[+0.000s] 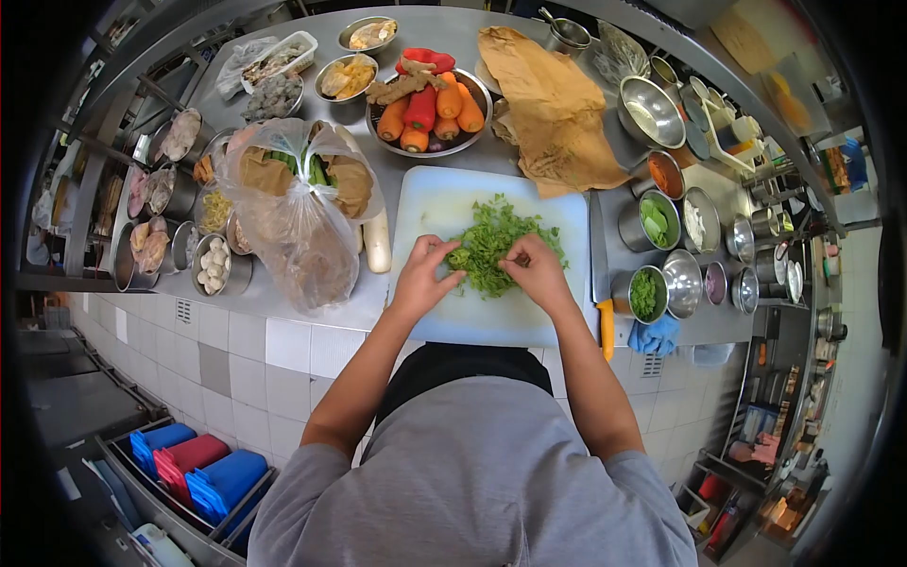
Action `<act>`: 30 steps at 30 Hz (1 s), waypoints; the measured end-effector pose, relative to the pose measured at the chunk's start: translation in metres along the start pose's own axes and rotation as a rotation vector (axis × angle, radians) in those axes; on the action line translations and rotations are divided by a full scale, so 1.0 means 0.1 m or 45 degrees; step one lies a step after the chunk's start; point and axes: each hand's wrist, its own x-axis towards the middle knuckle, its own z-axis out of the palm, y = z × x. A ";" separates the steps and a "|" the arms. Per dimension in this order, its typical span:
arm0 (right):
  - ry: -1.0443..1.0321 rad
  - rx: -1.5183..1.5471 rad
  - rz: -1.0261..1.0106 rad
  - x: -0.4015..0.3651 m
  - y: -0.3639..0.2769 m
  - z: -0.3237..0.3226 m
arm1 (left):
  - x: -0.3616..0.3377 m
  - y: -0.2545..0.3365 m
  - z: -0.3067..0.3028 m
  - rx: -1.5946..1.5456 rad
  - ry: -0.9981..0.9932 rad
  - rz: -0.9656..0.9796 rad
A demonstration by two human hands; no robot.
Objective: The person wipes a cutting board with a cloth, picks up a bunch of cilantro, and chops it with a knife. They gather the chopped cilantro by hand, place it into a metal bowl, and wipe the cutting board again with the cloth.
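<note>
Stainless steel table [453, 38]. Middle: white cutting board [425, 198], flat, near front edge. Right of board: knife [598, 246], yellow handle [606, 331] toward front; metal containers [636, 236]; blue cloth [657, 334] at edge. Behind board: metal bowl [485, 115] of vegetables [420, 109], crumpled brown paper [557, 104]. Left: clear plastic bag [321, 241], white radish [378, 246] beside board, metal pots [239, 276].

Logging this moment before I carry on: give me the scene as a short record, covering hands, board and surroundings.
left hand: at the left side of the greens, thumb and forefinger apart
right hand: at their right side, fingertips close together; grip unclear
board: under the greens
knife: right of the board, yellow handle nearest the person
left of board: bag, radish
beyond board: carrots, paper
</note>
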 end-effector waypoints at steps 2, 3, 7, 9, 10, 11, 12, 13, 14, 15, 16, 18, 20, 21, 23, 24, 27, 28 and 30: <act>-0.051 0.183 0.128 -0.07 0.12 -0.07 | 0.04 0.01 0.02 0.122 -0.083 -0.018; -0.032 0.226 0.138 -0.13 0.13 -0.12 | 0.06 -0.06 0.07 0.177 -0.140 -0.058; 0.030 0.478 0.163 -0.44 0.15 -0.41 | 0.12 -0.08 0.01 -0.329 -0.171 -0.600; 0.045 0.576 0.168 -0.65 0.25 -0.58 | 0.12 0.11 -0.12 -0.628 -0.114 -0.670; 0.048 0.590 0.165 -0.76 0.34 -0.68 | 0.13 0.18 -0.17 -0.776 -0.086 -0.700; 0.048 0.605 0.166 -0.87 0.41 -0.77 | 0.12 0.18 -0.18 -0.636 -0.052 -0.592; 0.042 0.614 0.234 -0.98 0.43 -0.86 | 0.10 0.16 -0.18 -0.498 -0.018 -0.488; 0.035 0.644 0.310 -1.10 0.50 -0.93 | 0.08 0.15 -0.20 -0.361 0.017 -0.381; 0.027 0.671 0.378 -1.21 0.58 -0.99 | 0.07 0.15 -0.22 -0.009 0.054 -0.195; 0.018 0.697 0.443 -1.30 0.66 -1.06 | 0.07 0.15 -0.17 0.144 0.078 -0.156; -0.002 0.725 0.465 -1.38 0.73 -1.12 | 0.05 0.15 -0.11 0.298 0.100 -0.121; -0.035 0.903 0.451 -1.48 0.85 -1.19 | 0.07 0.24 0.01 0.450 0.100 -0.100; -0.069 1.029 0.466 -1.56 0.93 -1.22 | 0.15 0.36 0.24 0.441 0.058 -0.132; -0.087 1.064 0.486 -1.58 0.94 -1.23 | 0.20 0.43 0.33 0.475 0.031 -0.165; -0.126 1.094 0.508 -1.61 0.95 -1.25 | 0.26 0.54 0.48 0.539 -0.023 -0.234; -0.147 1.091 0.509 -1.62 0.94 -1.25 | 0.29 0.41 0.53 0.584 -0.045 -0.201; -0.209 1.109 0.503 -1.64 0.95 -1.32 | 0.29 0.26 0.54 0.234 0.205 -0.175; -0.225 1.136 0.515 -1.65 0.95 -1.35 | 0.27 0.24 0.50 0.043 0.176 -0.343; -0.257 1.210 0.552 -1.64 0.94 -1.39 | 0.22 0.42 0.37 -0.342 0.124 -0.686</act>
